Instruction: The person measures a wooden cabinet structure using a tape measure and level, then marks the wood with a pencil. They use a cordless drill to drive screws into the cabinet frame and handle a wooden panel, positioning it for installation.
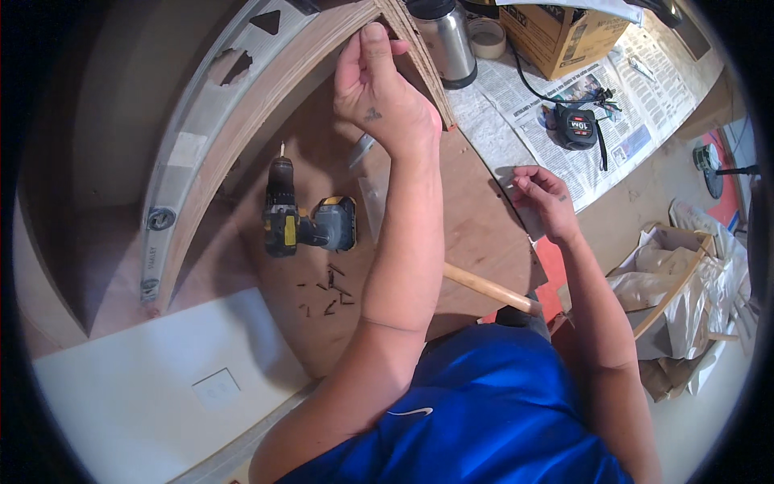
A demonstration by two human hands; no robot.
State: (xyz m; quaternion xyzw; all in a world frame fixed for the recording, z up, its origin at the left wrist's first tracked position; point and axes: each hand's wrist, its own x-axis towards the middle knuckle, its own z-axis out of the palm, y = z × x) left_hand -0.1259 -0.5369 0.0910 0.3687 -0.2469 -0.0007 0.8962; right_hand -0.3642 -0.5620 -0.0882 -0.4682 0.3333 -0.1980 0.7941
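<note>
Nearest: blue shirt (484,403) on the person. Wooden handle (492,288) lies just past it, one end hidden by the left forearm. White panel (153,395) to the person's left, small square outline on it.

Next, brown board (476,234): loose dark screws (345,294) in a scatter, no tray or box round them. Cordless drill (282,214) on its side just beyond, bit fitted, pointing away.

Right hand (544,198): over the board's right edge, fingers half curled, thumb near fingertips. Pale speck at the tips; can't tell from here if it's gripped.

Open box (685,282) well off to the right: brown paper (665,262) and crumpled clear wrap (693,331) in it, wrap spilling over the side. Can't see what's under those.

Left hand (379,85): up at the far corner of the plywood frame (234,121), fingers bent, thumb up. Can't tell if it's pinching anything or touching wood. Frame stands past the drill; spirit level (181,161) runs along its left side.

Farther: tape measure (576,127) on newspaper (645,97). Steel flask (446,48) upright behind the frame corner, dark lid, contents hidden. Tape roll (487,39) beside it, then cardboard box (556,36), sheet over its top, contents hidden.
</note>
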